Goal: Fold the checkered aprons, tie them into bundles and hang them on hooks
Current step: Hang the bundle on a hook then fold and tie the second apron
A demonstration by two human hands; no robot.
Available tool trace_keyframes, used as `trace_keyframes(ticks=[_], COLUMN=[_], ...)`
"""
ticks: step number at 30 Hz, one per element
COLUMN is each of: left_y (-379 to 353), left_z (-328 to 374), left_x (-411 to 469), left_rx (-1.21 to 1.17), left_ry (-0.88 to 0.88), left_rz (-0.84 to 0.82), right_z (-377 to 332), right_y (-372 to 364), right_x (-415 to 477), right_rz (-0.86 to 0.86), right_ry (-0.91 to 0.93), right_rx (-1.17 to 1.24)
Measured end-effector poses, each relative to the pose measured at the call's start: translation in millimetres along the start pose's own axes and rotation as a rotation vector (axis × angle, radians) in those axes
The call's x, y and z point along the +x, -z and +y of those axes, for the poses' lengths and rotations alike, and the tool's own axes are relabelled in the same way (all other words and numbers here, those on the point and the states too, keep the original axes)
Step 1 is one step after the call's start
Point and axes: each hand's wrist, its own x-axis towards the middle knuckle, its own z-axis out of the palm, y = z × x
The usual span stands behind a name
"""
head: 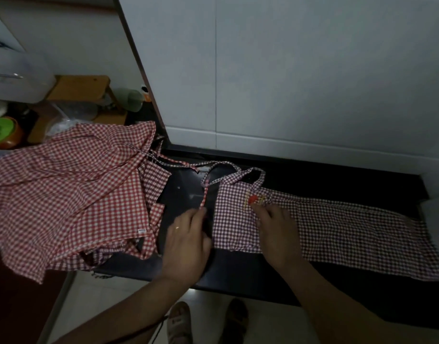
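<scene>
A dark-checked apron [337, 227] lies folded into a long strip across the black counter [337, 184], its neck loop [238, 175] at the left end. My right hand [275, 229] presses flat on its bib, just below a small red and yellow patch [254, 198]. My left hand [188, 244] rests beside the strip's left edge, with its fingertips on the end of a thin checked strap [204, 194]. A loose heap of red-checked aprons [64, 194] covers the counter's left part.
A white wall [313, 70] rises behind the counter. At the far left stand a wooden stool [84, 88], a green bowl [1, 131] and a pale green cup [132, 98]. My sandalled feet [178, 321] show on the light floor below.
</scene>
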Motion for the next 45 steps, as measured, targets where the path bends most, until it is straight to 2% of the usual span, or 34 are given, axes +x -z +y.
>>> trace_keyframes(ticks=[4, 7, 9, 11, 15, 19, 21, 23, 25, 27, 28, 29, 31, 34, 36, 39, 41, 42, 45], left_y=[-5.1, -7.5, -4.2, -0.7, 5.3, 6.6, 4.5, 5.3, 9.1, 14.6, 15.9, 18.8, 18.8, 13.8, 17.1, 27.4, 36.1, 39.7, 39.3], left_z=[46.8, 43.6, 36.0, 32.5, 40.7, 39.6, 30.8, 23.4, 18.7, 20.7, 23.0, 29.4, 41.2, 38.6, 31.8, 21.4, 14.3, 11.6, 3.6], left_x=[32.4, 48.7, 47.5, 41.3, 38.8, 39.0, 36.3, 33.1, 28.8, 24.5, 23.9, 26.5, 39.0, 66.6, 78.1, 67.4, 55.2, 52.1, 52.8], left_rx=[-0.419, -0.498, -0.548, -0.592, -0.632, -0.557, -0.467, -0.425, -0.36, -0.135, -0.023, 0.052, 0.096, 0.135, 0.147, -0.034, -0.161, -0.216, -0.314], left_ry=[0.404, 0.553, 0.594, 0.609, 0.524, 0.537, 0.591, 0.64, 0.59, 0.321, 0.162, 0.04, -0.058, -0.014, -0.002, -0.103, -0.109, -0.08, 0.013], left_rz=[-0.197, -0.274, -0.248, -0.18, -0.073, -0.069, -0.11, -0.138, -0.052, 0.121, 0.154, 0.124, -0.007, -0.175, -0.225, -0.129, -0.09, -0.084, -0.05], right_z=[-14.3, -19.0, -23.3, -28.9, -42.3, -44.5, -44.2, -44.1, -42.8, -42.5, -43.0, -43.3, -47.9, -58.2, -59.7, -52.0, -42.2, -37.2, -27.1], right_y=[3.7, 14.8, 15.2, 9.9, 9.5, 18.8, 24.2, 31.5, 39.0, 43.3, 42.0, 42.8, 41.7, 29.6, 26.9, 32.3, 36.0, 37.6, 28.5], right_x=[-10.3, -8.0, -8.8, -9.5, 0.4, 2.6, 5.7, 17.3, 39.9, 66.6, 79.3, 91.0, 109.5, 123.2, 123.2, 107.1, 90.3, 83.0, 65.5], right_rz=[-0.026, 0.028, 0.001, -0.12, -0.278, -0.411, -0.377, -0.225, -0.101, -0.123, -0.17, -0.229, -0.339, -0.377, -0.332, -0.199, -0.145, -0.15, -0.313], right_ry=[0.04, -0.017, -0.022, -0.043, -0.192, -0.201, -0.246, -0.311, -0.356, -0.415, -0.433, -0.431, -0.364, -0.212, -0.234, -0.242, -0.169, -0.086, 0.136], right_rx=[0.052, 0.056, 0.093, 0.25, 0.516, 0.548, 0.584, 0.588, 0.552, 0.566, 0.567, 0.568, 0.524, 0.431, 0.444, 0.491, 0.536, 0.511, 0.295])
